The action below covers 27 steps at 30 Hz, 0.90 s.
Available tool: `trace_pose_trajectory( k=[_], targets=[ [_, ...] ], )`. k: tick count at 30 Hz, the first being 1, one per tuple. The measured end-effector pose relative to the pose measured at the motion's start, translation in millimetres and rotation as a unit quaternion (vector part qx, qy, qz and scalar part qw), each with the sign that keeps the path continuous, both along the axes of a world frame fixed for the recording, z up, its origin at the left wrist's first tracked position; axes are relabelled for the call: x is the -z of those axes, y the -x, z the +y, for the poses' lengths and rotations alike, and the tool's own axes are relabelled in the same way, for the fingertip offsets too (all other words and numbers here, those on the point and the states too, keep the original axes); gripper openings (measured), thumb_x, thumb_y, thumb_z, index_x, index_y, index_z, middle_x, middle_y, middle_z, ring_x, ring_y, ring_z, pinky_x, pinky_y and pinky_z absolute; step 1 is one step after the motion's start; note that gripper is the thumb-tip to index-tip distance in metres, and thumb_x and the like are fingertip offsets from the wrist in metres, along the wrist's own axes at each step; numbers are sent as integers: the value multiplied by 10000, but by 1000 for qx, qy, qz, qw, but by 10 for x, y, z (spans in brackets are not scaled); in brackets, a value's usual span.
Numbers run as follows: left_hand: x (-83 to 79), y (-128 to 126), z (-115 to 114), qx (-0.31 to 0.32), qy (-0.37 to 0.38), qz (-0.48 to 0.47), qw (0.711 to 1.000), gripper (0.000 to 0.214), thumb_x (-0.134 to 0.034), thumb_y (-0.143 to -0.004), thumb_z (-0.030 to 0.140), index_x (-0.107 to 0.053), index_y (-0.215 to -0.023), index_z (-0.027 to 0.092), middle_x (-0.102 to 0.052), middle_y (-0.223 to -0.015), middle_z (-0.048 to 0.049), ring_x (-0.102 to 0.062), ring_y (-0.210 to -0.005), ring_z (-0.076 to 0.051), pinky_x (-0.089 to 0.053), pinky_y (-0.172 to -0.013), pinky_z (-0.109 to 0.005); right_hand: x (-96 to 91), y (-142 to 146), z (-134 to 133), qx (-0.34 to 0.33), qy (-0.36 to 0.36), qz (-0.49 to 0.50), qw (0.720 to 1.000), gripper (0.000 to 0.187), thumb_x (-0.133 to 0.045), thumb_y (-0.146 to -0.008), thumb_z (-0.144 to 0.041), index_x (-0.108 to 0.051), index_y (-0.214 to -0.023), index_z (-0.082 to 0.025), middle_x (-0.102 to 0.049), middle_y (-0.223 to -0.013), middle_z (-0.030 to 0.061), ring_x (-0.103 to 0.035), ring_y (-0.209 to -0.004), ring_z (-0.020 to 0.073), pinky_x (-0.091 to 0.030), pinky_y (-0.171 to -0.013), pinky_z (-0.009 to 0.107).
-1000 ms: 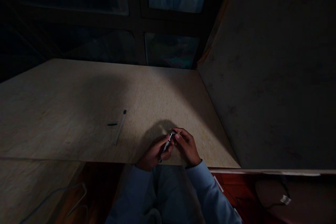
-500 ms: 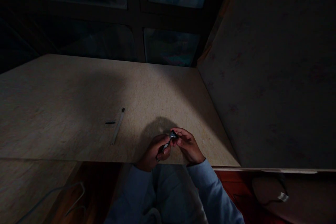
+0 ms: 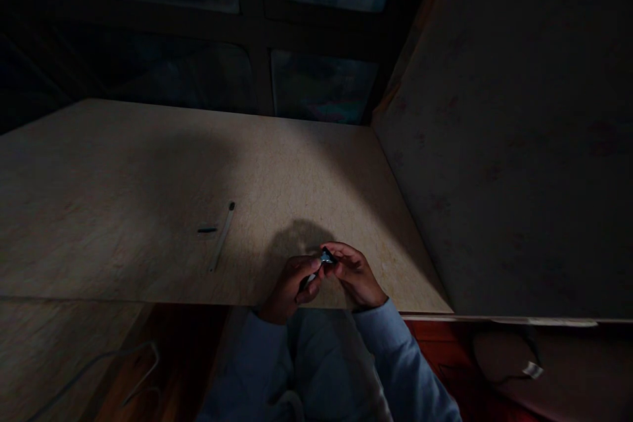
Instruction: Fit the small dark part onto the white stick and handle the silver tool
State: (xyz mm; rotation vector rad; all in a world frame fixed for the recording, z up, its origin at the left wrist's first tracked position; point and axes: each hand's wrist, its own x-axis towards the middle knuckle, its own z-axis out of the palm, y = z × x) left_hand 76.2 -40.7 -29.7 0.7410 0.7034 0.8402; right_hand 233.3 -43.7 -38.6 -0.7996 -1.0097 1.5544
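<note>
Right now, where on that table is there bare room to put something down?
The tabletop is bare left of the small black piece and thin rod, and from the rod across to the side panel, beyond the hands. It is crowded at the near edge, where the left hand and right hand pinch a small pen-like object.

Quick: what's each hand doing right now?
Left hand: closed on the slim pen-like item.
Right hand: closed, pinching that item's dark tip.
</note>
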Motion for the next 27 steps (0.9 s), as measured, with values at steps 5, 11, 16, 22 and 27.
trace_pose_trajectory(
  k=[5,11,16,22,27],
  targets=[
    [34,-3,9,-15,-2,-3,1000,425,-673,-750,550,-596,-652,143,-399,-366,79,-195,-274,-22,-116,-310,-178,-41,6,-1,-25,-4,7,1000,501,-871,-655,-435,-721,-1092,-241,-669,-816,6,-591,-693,154,-471,-701,286],
    [31,14,3,0,-6,1,1000,428,-672,-752,552,-604,-661,139,-405,-376,75,-204,-280,-23,-113,-317,-180,-51,2,-5,-1,15,20,1000,515,-868,-649,-468,-705,-1079,-237,-665,-844,9,-564,-655,139,-448,-653,269],
    [15,17,-5,24,-15,-27,999,416,-679,-780,542,-610,-708,138,-397,-399,86,-191,-293,-16,-115,-322,-176,-70,7,-9,-8,20,58,998,479,-842,-684,-483,-720,-1068,-223,-650,-793,8,-560,-641,137,-435,-637,264],
    [110,4,16,-11,-1,-86,996,410,-666,-820,546,-613,-806,140,-476,-468,76,-222,-299,-13,-159,-322,-164,-106,22,-15,-6,21,69,997,449,-844,-688,-465,-731,-1047,-220,-667,-824,24,-562,-676,141,-426,-637,260],
    [167,23,52,-55,27,-120,991,379,-708,-809,507,-628,-851,139,-479,-489,86,-263,-309,-8,-216,-338,-154,-95,27,-21,31,20,63,997,465,-867,-660,-416,-715,-1053,-220,-628,-734,-10,-532,-614,123,-403,-604,254]
  ],
)
